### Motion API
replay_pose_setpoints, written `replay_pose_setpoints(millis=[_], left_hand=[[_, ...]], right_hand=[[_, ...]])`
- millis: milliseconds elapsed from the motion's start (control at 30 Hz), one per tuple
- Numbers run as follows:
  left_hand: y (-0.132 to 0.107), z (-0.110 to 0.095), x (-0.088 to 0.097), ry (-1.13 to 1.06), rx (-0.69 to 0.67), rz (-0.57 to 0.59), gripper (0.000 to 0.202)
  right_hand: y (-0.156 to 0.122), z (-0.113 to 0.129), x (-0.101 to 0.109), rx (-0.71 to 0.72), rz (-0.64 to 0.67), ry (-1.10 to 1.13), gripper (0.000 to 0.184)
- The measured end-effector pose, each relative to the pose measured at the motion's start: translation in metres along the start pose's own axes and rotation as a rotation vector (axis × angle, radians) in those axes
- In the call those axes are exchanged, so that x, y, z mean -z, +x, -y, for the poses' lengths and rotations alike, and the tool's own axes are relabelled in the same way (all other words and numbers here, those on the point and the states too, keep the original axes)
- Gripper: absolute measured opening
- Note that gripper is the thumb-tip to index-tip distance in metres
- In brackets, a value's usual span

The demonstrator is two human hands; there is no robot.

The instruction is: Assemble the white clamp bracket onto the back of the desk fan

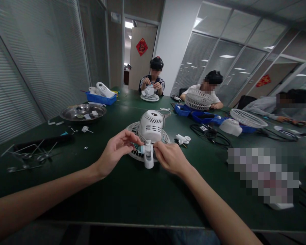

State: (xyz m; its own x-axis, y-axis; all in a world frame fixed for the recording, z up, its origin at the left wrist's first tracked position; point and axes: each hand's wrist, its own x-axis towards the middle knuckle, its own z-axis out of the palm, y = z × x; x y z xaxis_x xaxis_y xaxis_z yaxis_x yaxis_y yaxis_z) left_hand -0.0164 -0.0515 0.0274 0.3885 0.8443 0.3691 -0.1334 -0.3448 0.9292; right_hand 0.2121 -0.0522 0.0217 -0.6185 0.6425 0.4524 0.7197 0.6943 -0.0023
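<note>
A white fan motor housing (151, 126) with slotted vents rests on a round fan grille (132, 128) in front of me. From its near side a white neck joint (149, 160) points toward me, with a light blue knob (141, 149) on its left. My left hand (118, 148) is beside the knob, fingers curved and thumb apart from them, the fingertips near the joint. My right hand (169, 156) is closed, thumb and index finger pinched against the joint's right side. Whatever lies between those fingertips is hidden.
At left are a metal tray (83, 117) with small parts, a blue bin (102, 98) and a wire frame (33, 156). Small white parts (183, 139) and coiled black cable (211, 134) lie right. Co-workers (155, 81) sit across the green table (112, 197).
</note>
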Motion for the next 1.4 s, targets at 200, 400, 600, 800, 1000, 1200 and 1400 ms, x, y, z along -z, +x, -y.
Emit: replay_pose_setpoints(millis=[200,400,600,800,1000,1200,1400], left_hand=[[0.008,0.009,-0.002,0.217,0.135,-0.157,0.031],[0.016,0.014,0.006,0.278,0.45,0.18,0.049],[0.016,0.003,0.005,0.215,0.406,0.203,0.037],[0.014,0.004,0.004,0.076,0.336,0.137,0.045],[0.009,0.004,0.002,0.167,0.176,0.075,0.053],[0.011,0.009,0.004,0.311,0.232,0.082,0.028],[0.011,0.016,0.005,0.32,0.33,0.228,0.043]], right_hand=[[0.001,0.003,0.001,0.024,0.003,-0.039,0.021],[0.002,0.003,0.0,0.07,0.002,-0.085,0.021],[0.002,0.002,-0.001,0.039,-0.01,-0.04,0.022],[0.001,0.002,-0.002,0.015,-0.032,-0.04,0.019],[0.001,0.003,-0.002,0.007,-0.044,-0.018,0.018],[0.001,0.003,-0.003,0.015,-0.044,-0.032,0.018],[0.001,0.003,-0.004,0.032,-0.064,-0.055,0.019]])
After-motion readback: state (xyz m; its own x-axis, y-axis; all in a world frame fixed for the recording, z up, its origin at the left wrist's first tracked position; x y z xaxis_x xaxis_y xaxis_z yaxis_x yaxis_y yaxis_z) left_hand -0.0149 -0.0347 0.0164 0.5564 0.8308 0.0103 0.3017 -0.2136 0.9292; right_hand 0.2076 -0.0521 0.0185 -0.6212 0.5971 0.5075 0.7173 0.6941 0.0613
